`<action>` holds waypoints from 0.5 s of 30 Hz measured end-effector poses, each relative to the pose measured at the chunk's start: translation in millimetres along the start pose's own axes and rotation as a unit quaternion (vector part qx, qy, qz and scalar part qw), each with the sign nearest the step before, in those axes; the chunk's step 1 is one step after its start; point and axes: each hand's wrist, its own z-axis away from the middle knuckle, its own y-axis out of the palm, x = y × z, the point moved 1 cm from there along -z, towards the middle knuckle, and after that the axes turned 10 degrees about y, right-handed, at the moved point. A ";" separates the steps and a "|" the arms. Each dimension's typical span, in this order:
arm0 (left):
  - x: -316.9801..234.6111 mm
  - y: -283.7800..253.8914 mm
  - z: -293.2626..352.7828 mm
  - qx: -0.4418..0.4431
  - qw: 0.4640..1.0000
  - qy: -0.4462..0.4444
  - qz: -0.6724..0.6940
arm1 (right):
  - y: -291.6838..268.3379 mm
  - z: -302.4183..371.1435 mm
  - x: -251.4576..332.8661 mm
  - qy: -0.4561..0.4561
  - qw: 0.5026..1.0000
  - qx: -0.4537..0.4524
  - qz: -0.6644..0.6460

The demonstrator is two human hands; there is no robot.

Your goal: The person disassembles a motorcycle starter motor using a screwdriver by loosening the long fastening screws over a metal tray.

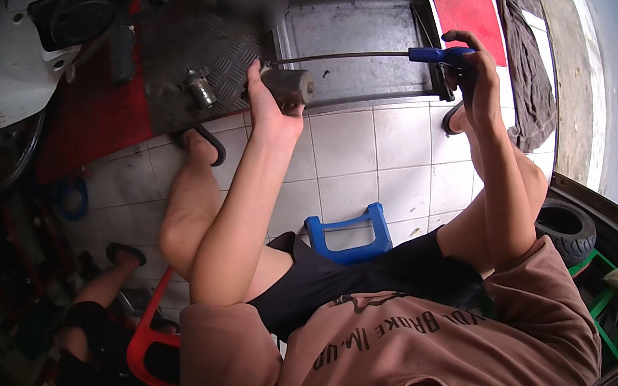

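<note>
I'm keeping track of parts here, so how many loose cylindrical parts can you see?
2: a dark grey cylinder in the left hand, and a smaller silvery cylinder on the tread-patterned mat. Others may be hidden in the dark edges.

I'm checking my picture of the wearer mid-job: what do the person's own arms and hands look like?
Both the left hand and the right hand are bare, with no gloves. The forearms are uncovered, with no watch or band visible. Loose, short brown sleeves cover the upper arms, matching the shirt, which has dark lettering.
</note>
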 end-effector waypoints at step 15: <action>3.5 -1.4 -0.3 -0.007 1.000 -0.016 -0.020 | -0.7 0.2 22.3 0.115 0.988 -0.013 0.098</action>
